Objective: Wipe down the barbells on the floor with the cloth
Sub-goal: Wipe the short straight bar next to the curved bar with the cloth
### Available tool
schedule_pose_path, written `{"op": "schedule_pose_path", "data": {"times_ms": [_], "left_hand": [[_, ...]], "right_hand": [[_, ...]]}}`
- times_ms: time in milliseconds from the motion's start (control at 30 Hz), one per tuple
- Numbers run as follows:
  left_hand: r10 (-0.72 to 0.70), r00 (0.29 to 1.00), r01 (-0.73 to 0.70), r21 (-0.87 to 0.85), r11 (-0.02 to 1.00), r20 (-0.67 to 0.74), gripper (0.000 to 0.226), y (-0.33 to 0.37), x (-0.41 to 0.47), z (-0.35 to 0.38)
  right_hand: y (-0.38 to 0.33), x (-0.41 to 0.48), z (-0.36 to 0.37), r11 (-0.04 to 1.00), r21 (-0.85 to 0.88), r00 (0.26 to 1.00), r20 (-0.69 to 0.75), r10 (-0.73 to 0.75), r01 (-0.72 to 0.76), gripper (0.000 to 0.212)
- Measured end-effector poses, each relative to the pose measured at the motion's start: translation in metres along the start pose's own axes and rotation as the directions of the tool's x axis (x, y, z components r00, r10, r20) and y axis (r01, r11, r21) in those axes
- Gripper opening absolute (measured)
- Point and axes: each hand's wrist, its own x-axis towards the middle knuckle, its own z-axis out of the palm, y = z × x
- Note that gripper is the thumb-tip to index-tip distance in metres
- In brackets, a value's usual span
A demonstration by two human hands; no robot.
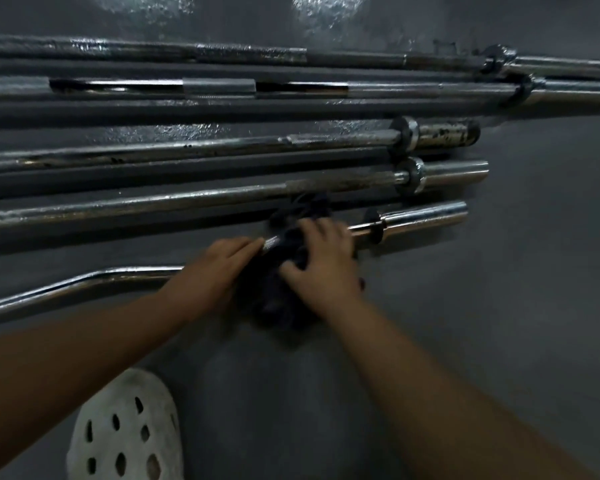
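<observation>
Past my white clog (125,427), right hand (321,271) grips soft cloth (284,244) round the heavy-looking, slick curl bar (84,282), left hand (222,263) flat on its knurling (269,241).

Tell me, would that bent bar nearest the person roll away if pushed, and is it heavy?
Probably not far: the bent bar has kinks that should stop it rolling freely. It looks like chromed steel with a thick end sleeve, so likely heavy and rigid. The shiny finish may be slippery; the right hand grips a cloth on it.
</observation>
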Motion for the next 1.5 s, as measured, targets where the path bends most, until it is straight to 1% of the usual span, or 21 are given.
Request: {"op": "schedule_pose_path", "data": {"times_ms": [100,133,200,267,367,433,467,533,600,700,800,867,933,1000,1067,1167,1200,1267,1333,1433,1500], "left_hand": [[0.031,0.999,-0.031,-0.01,0.999,0.02,0.052,-0.004,-0.002,-0.004],[0.018,0.999,-0.017,-0.028,0.999,0.038,0.054,-0.006,0.0,-0.002],[-0.024,0.999,0.024,-0.027,0.999,0.027,0.066,-0.008,0.001,0.004],[-0.026,1.0,0.026,0.003,1.0,-0.004,0.073,-0.009,0.002,0.009],[-0.005,1.0,0.004,-0.02,1.0,-0.017,0.077,-0.008,-0.002,0.006],[0.012,1.0,-0.013,-0.012,1.0,-0.018,0.074,-0.007,-0.002,0.005],[0.019,1.0,-0.019,0.005,1.0,-0.018,0.069,-0.007,-0.001,0.005],[0.005,1.0,-0.005,0.016,1.0,-0.019,0.064,-0.005,-0.002,0.006],[-0.008,1.0,0.008,0.001,1.0,-0.021,0.07,-0.004,-0.001,0.005],[0.005,1.0,-0.005,-0.007,1.0,-0.011,0.074,-0.006,-0.001,0.005],[0.03,1.0,-0.03,-0.03,0.999,-0.001,0.063,-0.008,0.001,0.004],[0.034,0.999,-0.034,0.008,0.999,-0.012,0.064,-0.009,0.001,0.008],[0.019,0.998,-0.018,0.018,1.0,-0.054,0.066,-0.008,0.0,0.009],[0.016,0.998,-0.015,0.018,1.0,-0.061,0.065,-0.006,0.001,0.007],[0.021,0.998,-0.021,0.01,1.0,-0.056,0.065,-0.003,0.001,0.003],[0.065,0.995,-0.065,0.006,0.998,-0.078,0.059,-0.004,0.001,0.001],[0.056,0.995,-0.055,0.006,0.998,-0.078,0.06,-0.004,0.0,0.003],[0.021,0.995,-0.019,0.012,1.0,-0.099,0.07,-0.005,0.0,0.006],[0.01,0.996,-0.008,0.015,1.0,-0.087,0.081,-0.003,0.0,0.006],[0.051,0.997,-0.05,0.013,0.999,-0.06,0.077,-0.003,0.0,0.001],[0.046,0.998,-0.047,-0.008,0.999,-0.052,0.072,-0.006,0.002,0.004]], "right_hand": [[-0.029,0.001,-0.014,0.954,0.101,0.942,0.16,-0.294,0.281,0.017],[-0.019,0.011,-0.022,0.96,0.137,0.961,0.098,-0.26,0.245,0.019],[0.014,0.024,-0.026,0.971,0.24,0.976,-0.206,0.068,-0.017,0.038],[0.02,0.006,-0.012,0.971,0.066,0.939,-0.246,0.241,-0.231,0.057],[-0.009,-0.031,0.014,0.985,-0.085,0.984,0.118,-0.137,0.147,0.055],[0.0,-0.023,0.002,0.949,0.001,0.945,0.085,-0.314,0.316,0.04],[0.013,-0.011,-0.005,0.97,0.063,0.972,-0.024,-0.235,0.236,0.042],[0.04,0.013,-0.015,0.96,0.264,0.955,-0.25,0.16,-0.092,0.062],[0.029,0.011,-0.01,0.932,0.257,0.904,-0.279,0.325,-0.255,0.072],[-0.023,-0.017,0.021,1.0,0.03,0.997,-0.081,-0.001,0.003,0.05],[-0.018,-0.028,0.014,0.935,0.019,0.926,0.132,-0.355,0.355,0.036],[0.016,-0.01,-0.003,0.962,0.159,0.975,-0.059,-0.215,0.222,0.052],[0.044,0.007,-0.014,0.967,0.252,0.937,-0.329,0.119,-0.035,0.067],[0.027,0.002,-0.003,0.974,0.028,0.916,-0.336,0.219,-0.223,0.074],[-0.002,-0.012,0.015,0.994,-0.099,0.983,-0.183,0.019,-0.038,0.071],[0.005,-0.009,0.001,0.935,-0.043,0.936,-0.012,-0.353,0.352,0.071],[0.023,0.002,-0.005,0.949,-0.02,0.947,-0.067,-0.315,0.315,0.077],[0.044,0.013,-0.015,0.998,0.06,0.962,-0.269,0.036,-0.02,0.081],[0.023,0.002,-0.006,0.973,-0.023,0.955,-0.2,0.219,-0.229,0.075],[-0.011,-0.015,0.006,0.98,-0.052,0.973,0.144,-0.183,0.192,0.054],[0.004,-0.008,-0.005,0.967,0.0,0.963,0.081,-0.255,0.256,0.046]]}}
